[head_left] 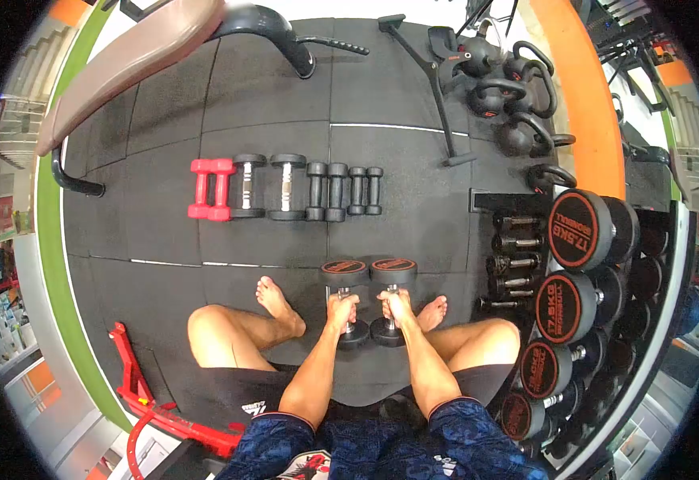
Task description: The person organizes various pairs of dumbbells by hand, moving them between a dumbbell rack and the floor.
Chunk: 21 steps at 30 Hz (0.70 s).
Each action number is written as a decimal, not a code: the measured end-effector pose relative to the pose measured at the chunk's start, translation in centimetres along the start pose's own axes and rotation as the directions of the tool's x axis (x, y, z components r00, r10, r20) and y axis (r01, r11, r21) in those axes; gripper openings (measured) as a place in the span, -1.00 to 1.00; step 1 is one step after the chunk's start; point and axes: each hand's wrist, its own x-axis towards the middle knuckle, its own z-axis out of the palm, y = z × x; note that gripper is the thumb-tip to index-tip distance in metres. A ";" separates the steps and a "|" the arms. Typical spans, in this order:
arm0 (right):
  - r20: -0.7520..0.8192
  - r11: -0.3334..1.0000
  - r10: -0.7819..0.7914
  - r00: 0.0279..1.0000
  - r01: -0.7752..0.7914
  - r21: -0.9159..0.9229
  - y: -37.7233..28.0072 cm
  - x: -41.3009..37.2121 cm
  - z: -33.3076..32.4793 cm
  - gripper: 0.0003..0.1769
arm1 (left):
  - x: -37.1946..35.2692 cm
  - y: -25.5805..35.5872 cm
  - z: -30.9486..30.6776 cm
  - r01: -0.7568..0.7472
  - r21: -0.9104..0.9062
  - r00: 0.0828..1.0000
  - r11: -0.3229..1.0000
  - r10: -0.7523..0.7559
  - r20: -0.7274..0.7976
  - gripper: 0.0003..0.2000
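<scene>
Black matted floor, left dumbbell clasped in left grip, right dumbbell clasped in right grip, both held just below frame centre, red dumbbells laid upper left of centre.

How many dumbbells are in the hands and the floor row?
10: one dumbbell in the left hand, one in the right hand; ahead, left to right: two red, two silver-handled, two black, two smaller black. None looks hidden.

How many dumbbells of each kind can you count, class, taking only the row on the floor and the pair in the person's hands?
Red dumbbells: 2
Silver-handled dumbbells in the row: 2
All-black dumbbells: 4
Held dumbbells: 2
Total: 10
</scene>
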 end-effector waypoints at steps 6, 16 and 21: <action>-0.032 1.000 -0.006 0.999 0.007 0.028 2.5 8.5 -0.4 -0.68 | 9.3 -1.6 -0.8 -0.060 0.122 0.998 0.991 0.062 -0.012 -0.78; -0.225 0.999 -0.003 0.974 -0.006 -0.039 4.8 13.9 0.3 -0.73 | 15.7 -3.9 -1.9 0.004 0.183 0.996 0.983 0.012 -0.083 -0.77; -0.331 0.980 0.026 0.943 -0.089 -0.177 5.9 15.7 -0.1 -0.75 | 15.9 -3.9 -1.1 -0.003 0.237 0.987 0.971 0.041 -0.155 -0.73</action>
